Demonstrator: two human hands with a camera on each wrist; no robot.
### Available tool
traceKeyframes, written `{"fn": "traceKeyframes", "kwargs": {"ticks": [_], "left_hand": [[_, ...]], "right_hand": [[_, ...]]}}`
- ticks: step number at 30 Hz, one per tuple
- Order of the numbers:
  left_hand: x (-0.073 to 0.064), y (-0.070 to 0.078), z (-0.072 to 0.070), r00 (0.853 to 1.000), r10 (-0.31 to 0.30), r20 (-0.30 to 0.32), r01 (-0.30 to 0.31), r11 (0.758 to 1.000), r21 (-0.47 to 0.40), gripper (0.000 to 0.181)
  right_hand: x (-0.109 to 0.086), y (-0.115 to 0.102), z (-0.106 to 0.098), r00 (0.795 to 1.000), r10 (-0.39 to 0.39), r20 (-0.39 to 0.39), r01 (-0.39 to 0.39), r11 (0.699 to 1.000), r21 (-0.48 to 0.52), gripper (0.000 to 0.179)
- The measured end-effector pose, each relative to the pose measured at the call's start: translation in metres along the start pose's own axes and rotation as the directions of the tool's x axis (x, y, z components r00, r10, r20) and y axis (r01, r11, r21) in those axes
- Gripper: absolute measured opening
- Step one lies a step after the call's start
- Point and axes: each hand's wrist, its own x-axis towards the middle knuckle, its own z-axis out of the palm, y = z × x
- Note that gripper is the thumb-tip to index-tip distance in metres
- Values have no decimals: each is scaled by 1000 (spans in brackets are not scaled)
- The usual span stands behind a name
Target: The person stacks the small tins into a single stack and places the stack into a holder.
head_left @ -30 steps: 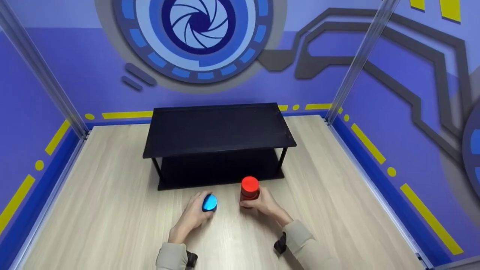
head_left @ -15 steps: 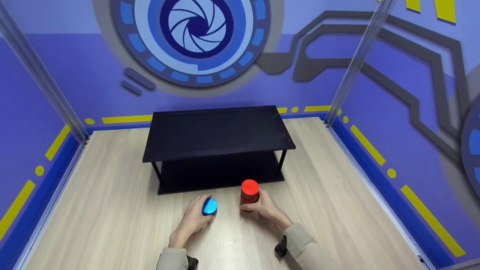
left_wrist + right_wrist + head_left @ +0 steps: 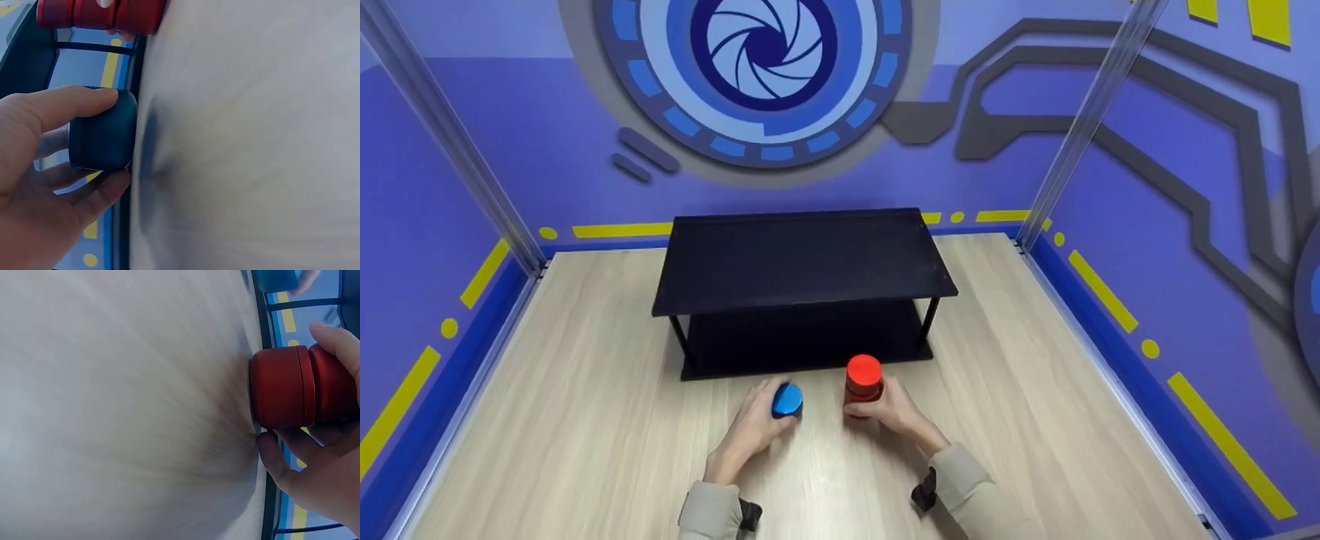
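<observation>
My left hand (image 3: 755, 424) grips a short blue canister (image 3: 787, 400) in front of the shelf. In the left wrist view, the thumb lies across one side of the blue canister (image 3: 107, 132) and the fingers curl round the other, its base right at the table. My right hand (image 3: 894, 411) holds a taller stack of red canisters (image 3: 863, 373) a little further right. Up close in the right wrist view, the lower red canister (image 3: 281, 387) stands right at the table, with the thumb against the upper part. The palm side of each hand is partly hidden from the head view.
Behind both hands stands a black two-tier shelf (image 3: 810, 262) with thin posts, its lower board (image 3: 802, 341) near the canisters. The wood-grain table (image 3: 585, 420) is enclosed by blue printed panels (image 3: 510, 150) with metal corner posts.
The head view shifts slightly, moving the whole scene a little. Both hands keep hold of their canisters in nearly the same places before the shelf.
</observation>
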Motion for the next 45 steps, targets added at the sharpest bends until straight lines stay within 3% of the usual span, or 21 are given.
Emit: {"fn": "traceKeyframes", "kwargs": {"ticks": [7,16,20,24,30,36,45], "left_hand": [[16,23,-10,994,97,-48,-100,993,-63,62],[31,66,-16,968,201,-153,-220,968,-120,61],[37,84,-10,956,254,-145,-274,951,-139,64],[40,96,-3,956,263,-126,-282,943,-174,67],[47,105,6,950,283,-129,-303,936,-180,63],[51,104,17,941,321,-109,-335,930,-151,61],[51,101,25,946,318,-63,-323,941,-99,63]], "right_hand": [[2,-1,0,1000,-14,-16,13,1000,-9,40],[-1,5,0,999,-34,-3,34,999,33,41],[-3,8,-1,999,-39,0,39,998,53,47],[-4,7,0,999,-48,-1,48,998,37,50],[0,4,0,998,-65,-9,65,997,37,49],[1,4,-1,997,-80,-17,81,996,34,49],[2,3,0,996,-86,-8,86,996,7,56]]}}
